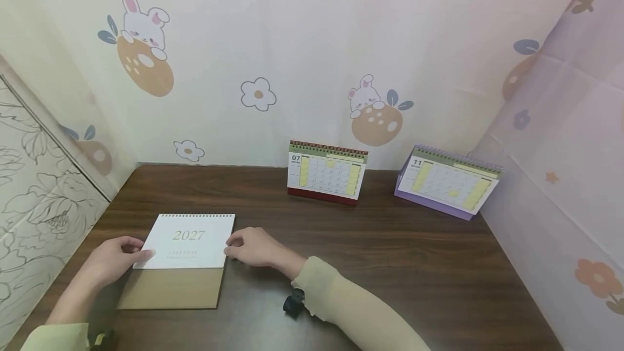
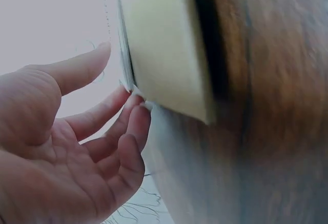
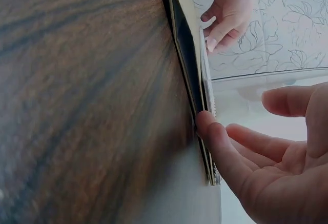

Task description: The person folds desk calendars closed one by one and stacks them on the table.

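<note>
The left hand point(image 1: 109, 259) lies at the left edge of the white desk calendar point(image 1: 195, 240), thumb over the front page and fingertips at the lower corner, pinching the edge of the pages. The calendar sits on the left part of the brown surface point(image 1: 390, 275), between the two hands. Its front page carries a gold "2027" above smaller, faint lettering; a row of binding holes runs along the top, and a tan board extends below the page. Seen side-on, its boards form a narrow wedge with a dark interior. The right hand point(image 1: 253, 246) is relaxed, fingertips touching the right edge, thumb apart. Farther back stand a red-based calendar point(image 1: 326, 173) marked "07" and, rightmost, a purple-based calendar point(image 1: 446, 182) marked "11".
</note>
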Demonstrator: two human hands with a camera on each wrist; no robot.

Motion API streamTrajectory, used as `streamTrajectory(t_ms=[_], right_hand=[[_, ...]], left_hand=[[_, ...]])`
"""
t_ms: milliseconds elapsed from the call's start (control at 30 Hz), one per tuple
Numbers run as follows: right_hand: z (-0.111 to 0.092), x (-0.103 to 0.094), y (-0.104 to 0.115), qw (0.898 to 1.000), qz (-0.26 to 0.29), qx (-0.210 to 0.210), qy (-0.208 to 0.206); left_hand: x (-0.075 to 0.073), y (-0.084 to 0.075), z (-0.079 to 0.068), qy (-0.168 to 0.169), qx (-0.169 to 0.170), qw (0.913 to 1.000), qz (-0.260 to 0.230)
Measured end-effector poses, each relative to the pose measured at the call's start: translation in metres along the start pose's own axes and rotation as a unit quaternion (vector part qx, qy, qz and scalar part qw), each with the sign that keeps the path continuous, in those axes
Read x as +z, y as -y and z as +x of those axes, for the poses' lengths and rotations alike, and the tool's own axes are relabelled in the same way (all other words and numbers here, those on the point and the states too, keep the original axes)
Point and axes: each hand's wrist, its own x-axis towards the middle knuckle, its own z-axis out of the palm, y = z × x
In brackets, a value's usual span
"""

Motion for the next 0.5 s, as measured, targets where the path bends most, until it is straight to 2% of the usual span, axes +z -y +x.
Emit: streamTrajectory(t_ms=[100,167,300,367,500], right_hand=[[-0.001,-0.003,-0.002,1.000,0.004,-0.007,0.003],[-0.002,-0.006,-0.005,1.000,0.010,-0.014,0.004],[-0.004,-0.016,-0.009,0.999,0.035,-0.029,-0.002],[-0.005,-0.021,-0.012,0.998,0.051,-0.030,-0.004],[-0.008,-0.030,-0.017,0.997,0.076,-0.025,-0.005]], left_hand=[[-0.001,-0.006,-0.001,-0.026,0.012,0.9994,0.018],[-0.001,-0.012,-0.002,-0.060,0.026,0.9974,0.031],[0.001,-0.031,-0.002,-0.112,0.060,0.9907,0.048],[0.002,-0.045,0.001,-0.118,0.075,0.9893,0.042],[0.009,-0.075,0.010,-0.109,0.094,0.9895,0.010]])
